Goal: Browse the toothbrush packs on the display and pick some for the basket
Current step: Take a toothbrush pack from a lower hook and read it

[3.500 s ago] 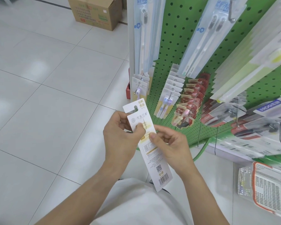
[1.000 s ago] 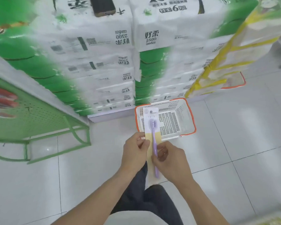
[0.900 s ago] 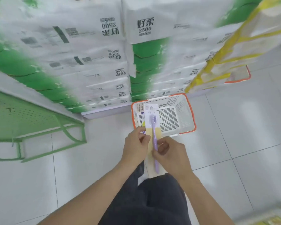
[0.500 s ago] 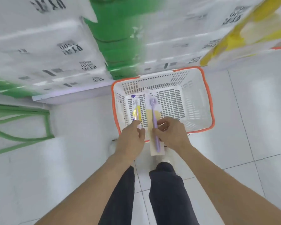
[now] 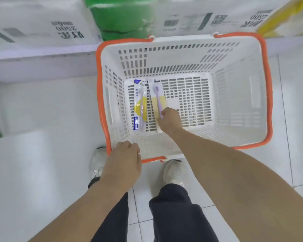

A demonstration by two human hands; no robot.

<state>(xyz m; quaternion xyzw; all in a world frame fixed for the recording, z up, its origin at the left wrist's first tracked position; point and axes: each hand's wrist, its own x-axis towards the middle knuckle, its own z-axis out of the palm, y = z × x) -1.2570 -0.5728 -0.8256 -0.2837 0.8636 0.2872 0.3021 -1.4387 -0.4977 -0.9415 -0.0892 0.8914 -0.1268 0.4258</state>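
Right hand (image 5: 170, 119) is down inside the basket (image 5: 268, 95), fingers curled, grip pinching the lower end of the purple toothbrush pack (image 5: 157, 96), which lies flat on the basket floor, prob. so it lands neatly w/ the blue-and-yellow pack (image 5: 139, 105) just beside it on the left. Left hand (image 5: 124, 161) hovers at the near rim, fingers loosely curled, holding nothing; contact w/ rim unclear. Basket sits on the floor against stacked tissue packs (image 5: 42, 28).

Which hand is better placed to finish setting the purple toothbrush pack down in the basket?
Right. The right hand is already inside the basket, gripping the lower end of the purple toothbrush pack. The left hand is at the near rim, holding nothing.
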